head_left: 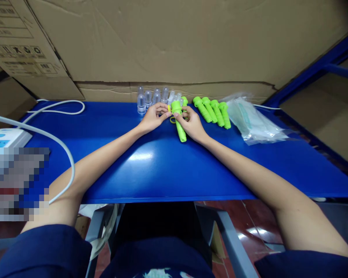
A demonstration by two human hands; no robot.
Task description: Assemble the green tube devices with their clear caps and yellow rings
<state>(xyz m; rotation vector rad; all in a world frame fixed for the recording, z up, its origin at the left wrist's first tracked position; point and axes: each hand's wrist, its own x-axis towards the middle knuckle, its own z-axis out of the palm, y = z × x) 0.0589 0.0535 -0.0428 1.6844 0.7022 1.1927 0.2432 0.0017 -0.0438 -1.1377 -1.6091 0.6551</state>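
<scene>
My right hand [193, 122] is closed around a lime-green flashlight-shaped tube [181, 133], tilted with its wide head away from me. At the head's left side, my left hand [154, 117] pinches a small yellow piece [169, 108]; its exact kind is too small to tell. A yellow ring [172, 120] shows beside the tube, between the hands. Just behind the hands stand several clear, dome-topped plastic caps [141, 104]. Another green head [185, 101] peeks out behind the held tube, mostly hidden.
Right of my hands, several matching green tubes [211, 110] lie in a row beside a clear plastic bag [256, 119]. A white power strip [8, 137] and a looping white cable [60, 144] occupy the left. Cardboard [168, 42] walls off the back of the blue table [162, 170].
</scene>
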